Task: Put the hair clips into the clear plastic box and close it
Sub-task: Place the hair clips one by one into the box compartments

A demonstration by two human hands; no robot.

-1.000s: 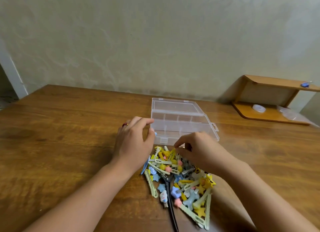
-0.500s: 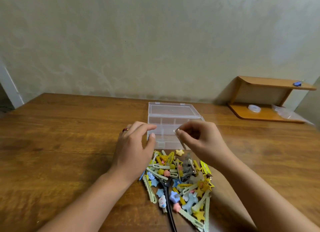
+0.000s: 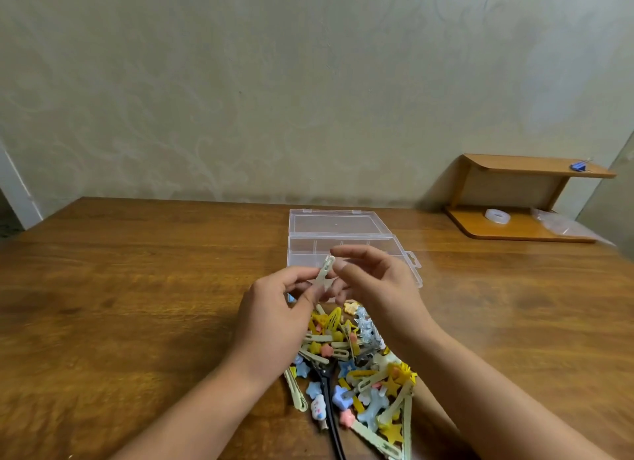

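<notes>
Since half a second ago the left hand (image 3: pixel 274 308) has lifted off the near left corner of the clear plastic box (image 3: pixel 346 247) and now pinches a pale cream hair clip (image 3: pixel 325 277) between thumb and fingertips, holding it tilted upright just in front of the box. The right hand (image 3: pixel 380 288) has drawn in close beside the clip, its fingers loosely curled; whether they touch the clip cannot be told, since the thumb and forefinger sit right at it and the frame is soft there.

The box lies open on the wooden table (image 3: pixel 137 288), its lid (image 3: pixel 334 222) folded back flat on the far side towards the wall (image 3: pixel 308 82). Its divided compartments show faintly through the near wall. A small blue piece (image 3: pixel 291 298) peeks out at the box's near left corner, partly hidden by the left hand.

The pile of hair clips (image 3: pixel 356 367) sits just in front of the box, under and between the two wrists: yellow, cream, blue and pink pieces, with a long black clip (image 3: pixel 331 411) running through it towards the viewer.

Well to the right of the box, against the wall, stands a small wooden shelf (image 3: pixel 528 199) with a roll of tape (image 3: pixel 496 216) on its lower board.
</notes>
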